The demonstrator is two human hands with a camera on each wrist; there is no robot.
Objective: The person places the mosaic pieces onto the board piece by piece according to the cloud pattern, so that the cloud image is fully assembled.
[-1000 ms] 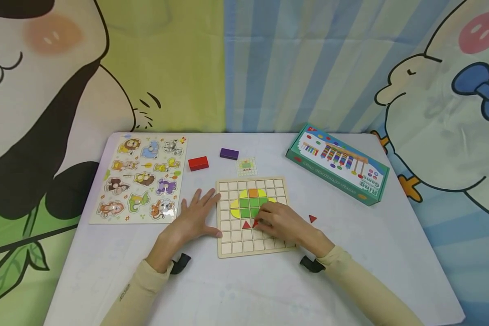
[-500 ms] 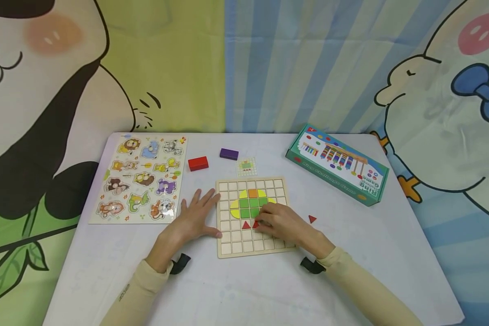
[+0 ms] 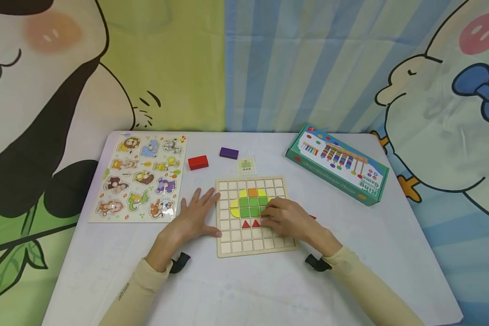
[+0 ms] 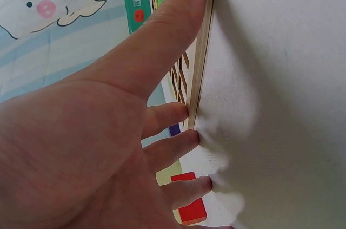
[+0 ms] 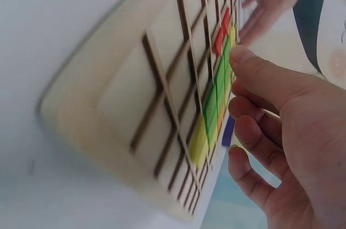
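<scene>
A wooden grid board (image 3: 226, 248) lies on the table in the head view. Green squares (image 3: 250, 207), an orange square (image 3: 253, 193) and yellow rounded pieces (image 3: 234, 208) fill its middle. Just below them, two red triangles (image 3: 246, 224) sit side by side in cells. My left hand (image 3: 189, 222) is spread at the board's left side, thumb and fingertips touching its edge. Over the board's right half hovers my right hand (image 3: 291, 219), fingers loosely bent. Nothing shows between its thumb (image 5: 265, 74) and fingers. Another red triangle (image 3: 313, 217) lies on the table, partly hidden behind that hand.
Behind the board lie a small pattern card (image 3: 246, 166), a purple block (image 3: 229, 153) and a red block (image 3: 198, 162). An animal puzzle board (image 3: 122, 181) takes up the left side. A green game box (image 3: 338, 163) stands at the back right.
My right hand has drawn back a little to the right, off the second red triangle, which now lies uncovered on the board. The left hand has stayed in place.
</scene>
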